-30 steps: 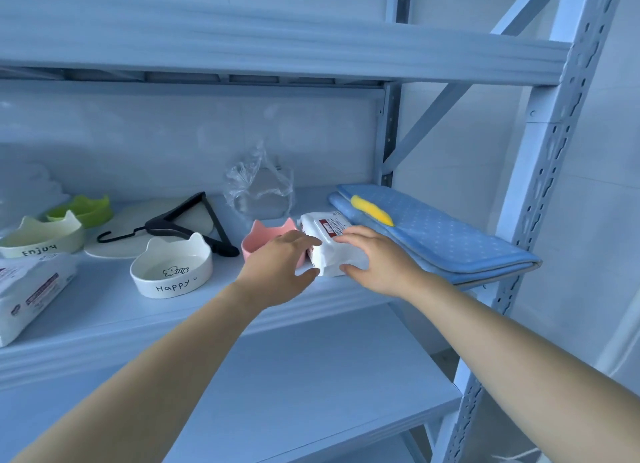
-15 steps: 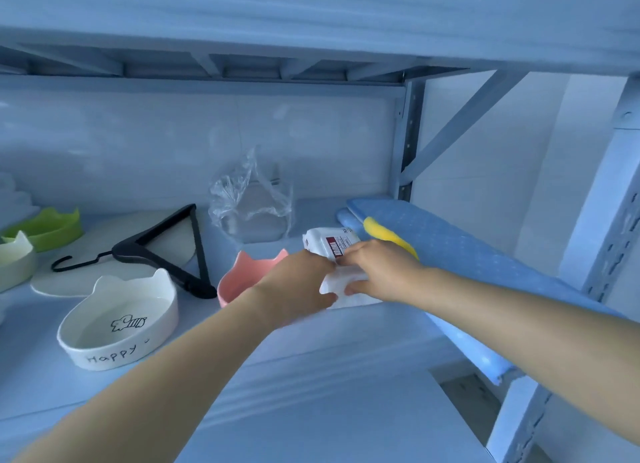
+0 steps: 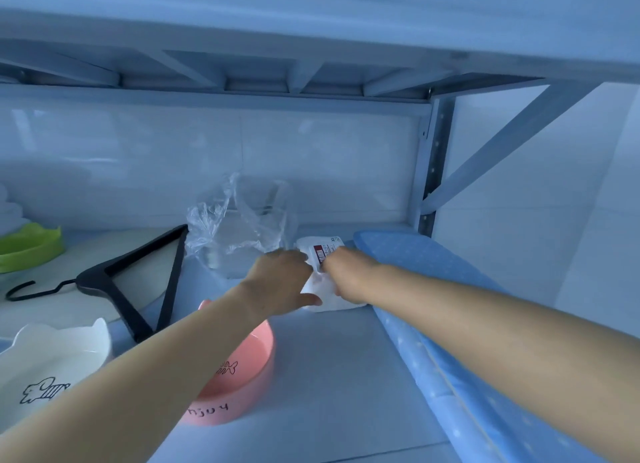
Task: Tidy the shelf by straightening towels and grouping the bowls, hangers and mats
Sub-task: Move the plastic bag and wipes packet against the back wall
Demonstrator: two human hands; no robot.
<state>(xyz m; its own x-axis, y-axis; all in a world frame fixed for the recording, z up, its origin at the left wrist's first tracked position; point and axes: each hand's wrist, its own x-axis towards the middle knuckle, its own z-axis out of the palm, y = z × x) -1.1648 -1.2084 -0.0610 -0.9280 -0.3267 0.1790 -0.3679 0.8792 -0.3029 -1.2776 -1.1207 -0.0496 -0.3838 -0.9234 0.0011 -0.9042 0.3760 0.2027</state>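
A white towel pack (image 3: 322,251) with a red label lies deep on the shelf, beside the folded blue mat (image 3: 426,275). My left hand (image 3: 280,279) and my right hand (image 3: 346,275) both hold the pack from its two sides, fingers curled on it. A pink bowl (image 3: 242,369) sits under my left forearm. A white bowl (image 3: 52,362) stands at the lower left, a green bowl (image 3: 31,244) at the far left. A black hanger (image 3: 135,279) lies on a round white mat (image 3: 97,254).
A crumpled clear plastic bag (image 3: 235,230) stands at the back, just left of the pack. The upper shelf (image 3: 311,29) hangs low overhead. A shelf post (image 3: 431,164) and diagonal brace (image 3: 512,140) close the right rear corner.
Both hands have pushed the white pack further back on the shelf, next to the blue mat. The camera has moved closer and lower; the pink bowl now lies under my left arm.
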